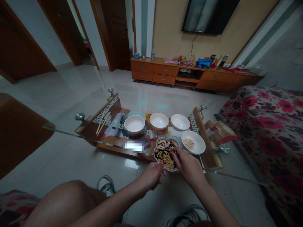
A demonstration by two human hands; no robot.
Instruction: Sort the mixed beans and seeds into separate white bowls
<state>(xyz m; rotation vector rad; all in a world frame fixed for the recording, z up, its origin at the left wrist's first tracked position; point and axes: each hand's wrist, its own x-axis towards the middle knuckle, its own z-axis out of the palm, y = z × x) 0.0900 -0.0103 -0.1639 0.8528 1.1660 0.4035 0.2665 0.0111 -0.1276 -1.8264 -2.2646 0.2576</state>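
Observation:
A scalloped, flower-shaped dish (pixel 155 156) with a pale purple rim sits at the near edge of the glass table. It holds yellow beans, dark beans or seeds and pale flat pieces in mixed heaps. My left hand (pixel 153 175) is closed on the dish's near-left rim, thumb on top. Over the dish's right side, my right hand (pixel 187 162) has its fingers pinched together near the pale pieces. A thin dark shape shows at its fingertips, too small to name. Just right of the dish, a white bowl (pixel 200 143) contains a small heap of similar pale pieces.
Three more white bowls, left (pixel 134 124), middle (pixel 159 121) and right (pixel 180 122), stand in a row behind. Wooden chopsticks (pixel 103 124) lie to the left. Papers and packets show beneath the glass tabletop (pixel 68 123). A flowered sofa (pixel 267 126) is at the right.

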